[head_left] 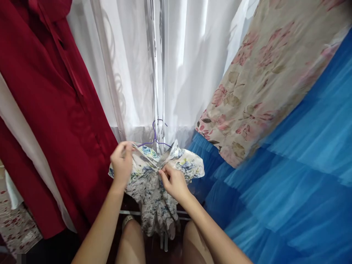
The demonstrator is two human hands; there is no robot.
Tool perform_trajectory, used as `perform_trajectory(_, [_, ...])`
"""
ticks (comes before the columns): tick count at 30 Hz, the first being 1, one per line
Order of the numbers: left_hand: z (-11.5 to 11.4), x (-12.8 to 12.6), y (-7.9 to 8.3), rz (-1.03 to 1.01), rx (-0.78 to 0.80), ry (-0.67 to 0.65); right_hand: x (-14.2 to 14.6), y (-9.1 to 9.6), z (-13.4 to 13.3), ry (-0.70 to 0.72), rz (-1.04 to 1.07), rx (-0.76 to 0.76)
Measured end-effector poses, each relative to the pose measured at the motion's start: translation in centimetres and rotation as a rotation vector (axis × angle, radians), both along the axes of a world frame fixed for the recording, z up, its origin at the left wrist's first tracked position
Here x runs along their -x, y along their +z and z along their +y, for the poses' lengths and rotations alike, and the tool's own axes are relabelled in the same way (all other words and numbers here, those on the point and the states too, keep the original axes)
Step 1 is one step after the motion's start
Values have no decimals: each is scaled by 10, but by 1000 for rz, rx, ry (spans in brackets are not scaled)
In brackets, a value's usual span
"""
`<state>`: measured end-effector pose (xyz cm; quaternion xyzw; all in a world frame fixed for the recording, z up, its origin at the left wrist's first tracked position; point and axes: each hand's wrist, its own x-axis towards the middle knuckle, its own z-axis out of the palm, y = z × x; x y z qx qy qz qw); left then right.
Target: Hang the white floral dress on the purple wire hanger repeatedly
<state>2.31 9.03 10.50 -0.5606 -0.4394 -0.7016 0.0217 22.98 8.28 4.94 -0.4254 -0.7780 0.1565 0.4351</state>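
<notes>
A wide spread of bright blue layered tulle (288, 190) is seen to the right of the sheer white curtain (176, 66) and reaches down past its lower edge. To the left of the curtain, a long dark red garment of smooth cloth (49, 110) is hung, with a strip of off-white cloth lying across its lower part. The curtain itself is gathered in soft vertical folds and is lit from behind. Up and to the right of the curtain, a beige fabric printed with pink flowers and olive leaves (264, 80) is draped over the tulle.

In front of the curtain's lower edge, a small white garment with a blue and grey flower print (154, 198) is carried on a thin purple wire hanger (154, 135), whose hook rises against the curtain's central folds. The garment's short sleeves are spread to either side and its body hangs down crumpled.

The left hand (121, 163) is closed on the garment's left shoulder, the cloth being gripped between thumb and fingers. The right hand (173, 182) is held at the middle of the garment's front, just below the neckline, where a fold of cloth is pinched by the fingertips.
</notes>
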Motion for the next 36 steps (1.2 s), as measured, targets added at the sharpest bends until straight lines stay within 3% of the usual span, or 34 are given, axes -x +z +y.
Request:
perform_trajectory(3, [26, 53, -21, -349, 9, 2, -3, -2, -14, 57, -53, 30])
perform_trajectory(6, [41, 85, -66, -788, 148, -55, 0, -4, -26, 121, -70, 87])
perform_trajectory(9, [35, 78, -116, -889, 334, -145, 0, -17, -30, 145, -29, 166])
perform_trajectory(12, [14, 49, -148, -859, 482, -316, -11, -48, -28, 96, 57, 260])
perform_trajectory(15, [-9, 16, -152, -811, 534, -489, -31, -85, -29, 51, 63, 376])
perform_trajectory(18, [-33, -18, -133, -691, 541, -691, -49, -104, -38, 83, -61, 461])
perform_trajectory(20, [-50, -43, -115, -479, 559, -799, -54, -102, -46, 194, -94, 467])
perform_trajectory(23, [-73, -76, -94, -80, 583, -896, -49, -87, -56, 497, 3, 544])
perform_trajectory(26, [-81, -90, -90, 123, 588, -873, -35, -78, -65, 628, 223, 723])
perform_trajectory(28, [-79, -85, -100, 126, 599, -820, -30, -77, -72, 589, 386, 825])
perform_trajectory(30, [-77, -72, -121, 58, 706, -890, -33, -75, -77, 584, 459, 898])
perform_trajectory(34, [-94, -51, -178, -27, 1190, -1204, -66, -56, -78, 629, 228, 903])
perform_trajectory(36, [-108, -46, -199, 71, 1308, -1156, -93, -41, -71, 600, 97, 875])
